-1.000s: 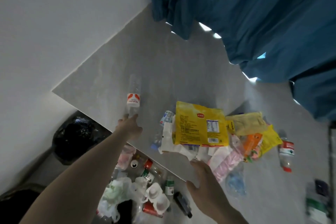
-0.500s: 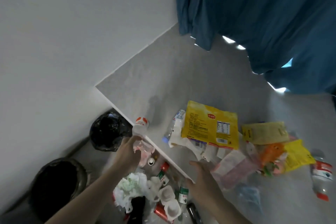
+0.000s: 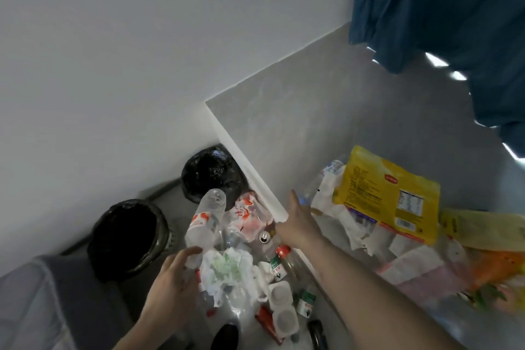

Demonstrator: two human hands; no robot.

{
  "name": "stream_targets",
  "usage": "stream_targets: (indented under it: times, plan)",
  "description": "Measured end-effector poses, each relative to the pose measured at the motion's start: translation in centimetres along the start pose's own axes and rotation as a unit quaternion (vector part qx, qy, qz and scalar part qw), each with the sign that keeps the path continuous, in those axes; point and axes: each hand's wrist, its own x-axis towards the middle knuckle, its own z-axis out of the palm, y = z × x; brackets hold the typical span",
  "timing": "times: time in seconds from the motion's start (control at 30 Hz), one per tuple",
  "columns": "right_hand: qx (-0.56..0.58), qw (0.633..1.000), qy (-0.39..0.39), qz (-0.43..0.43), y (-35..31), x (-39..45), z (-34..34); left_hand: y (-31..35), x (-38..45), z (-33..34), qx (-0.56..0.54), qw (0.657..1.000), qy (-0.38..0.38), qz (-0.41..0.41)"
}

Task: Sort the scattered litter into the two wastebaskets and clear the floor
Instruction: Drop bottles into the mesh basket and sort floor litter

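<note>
Down comes the clear bottle (image 3: 206,220) off the raised grey ledge (image 3: 298,133); a second ago it stood up there, now the left hand (image 3: 173,283) grips its lower end, fingers curled round it, and holds it tilted over the floor litter, neck pointing up toward the two wastebaskets; the nearer wastebasket (image 3: 127,236) and the farther wastebasket (image 3: 211,173) both wear black liners and sit against the white wall; the right hand (image 3: 298,223) rests open at the ledge's edge, fingers spread, holding nothing; below the bottle lie crumpled white paper (image 3: 227,267), a can (image 3: 264,237) seen end-on and a red-capped bottle (image 3: 279,260); up on the ledge, a yellow packet (image 3: 389,193) lies atop white wrappers, well apart from the bins.
</note>
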Motion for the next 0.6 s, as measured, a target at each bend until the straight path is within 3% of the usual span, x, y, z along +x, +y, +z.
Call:
stream_targets:
  times: [0.13, 0.3, 0.43, 0.6]
  plan:
    - [-0.035, 0.996, 0.029, 0.076, -0.5, 4.7, 0.5, -1.9, 2.5, 0.2, 0.004, 0.999, -0.030, 0.032]
    - [0.013, 0.994, 0.059, 0.090, 1.6, 9.0, 2.5, -4.1, 5.1, 0.2, -0.018, 0.997, -0.058, 0.041]
    - [0.027, 0.991, 0.073, 0.107, 2.2, 8.1, 3.0, -4.4, 5.6, 0.1, -0.022, 0.995, -0.084, 0.058]
    - [0.058, 0.991, 0.104, 0.062, 2.6, 3.3, 4.0, -3.7, 4.7, 0.1, -0.008, 0.992, -0.105, 0.070]
